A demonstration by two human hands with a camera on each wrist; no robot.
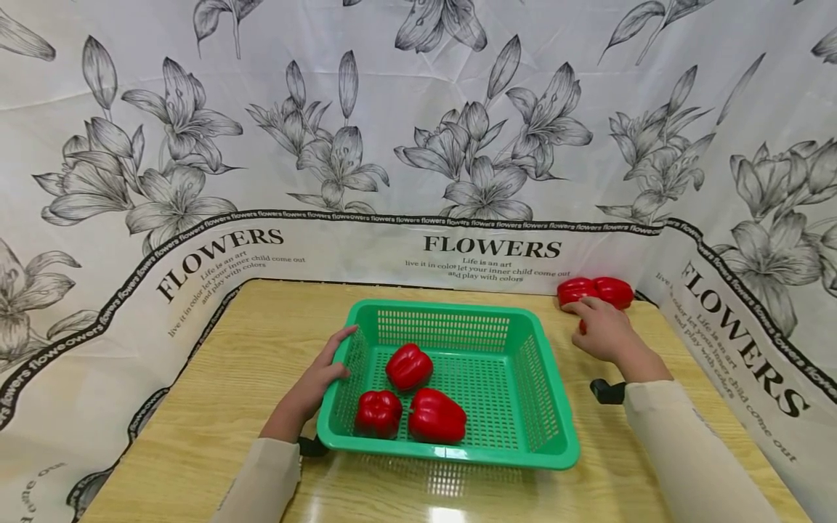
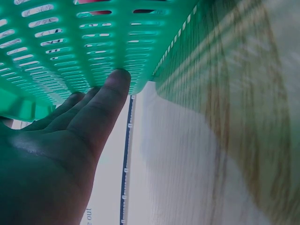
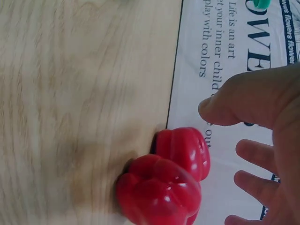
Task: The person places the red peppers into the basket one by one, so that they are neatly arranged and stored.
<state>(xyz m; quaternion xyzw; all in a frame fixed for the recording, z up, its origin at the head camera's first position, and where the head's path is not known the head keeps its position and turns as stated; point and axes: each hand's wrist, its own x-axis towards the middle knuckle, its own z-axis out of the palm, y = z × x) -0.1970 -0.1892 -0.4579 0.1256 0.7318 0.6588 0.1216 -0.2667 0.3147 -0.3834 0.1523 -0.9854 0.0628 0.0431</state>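
Observation:
A green plastic basket [image 1: 549, 450] with slotted walls stands mid-table. Three red bell peppers, one at the back [image 1: 409, 367], one at front left [image 1: 378, 414] and one beside it [image 1: 437, 416], lie in its left half. My left hand [image 1: 310, 388] holds the basket's left side, thumb at the rim, with its fingers [image 2: 101, 110] along the outer wall. At the back right, my right hand [image 1: 604, 330] hovers with spread fingers above more red bell peppers [image 3: 159, 192], holding nothing. Part of that group is hidden behind the hand in the head view.
The wood-grain table [image 1: 248, 363] meets a white flower-printed curtain [image 1: 366, 254] along its back and sides. The right-hand peppers sit close against the curtain at the back edge. A small black device [image 1: 608, 392] is at the right wrist.

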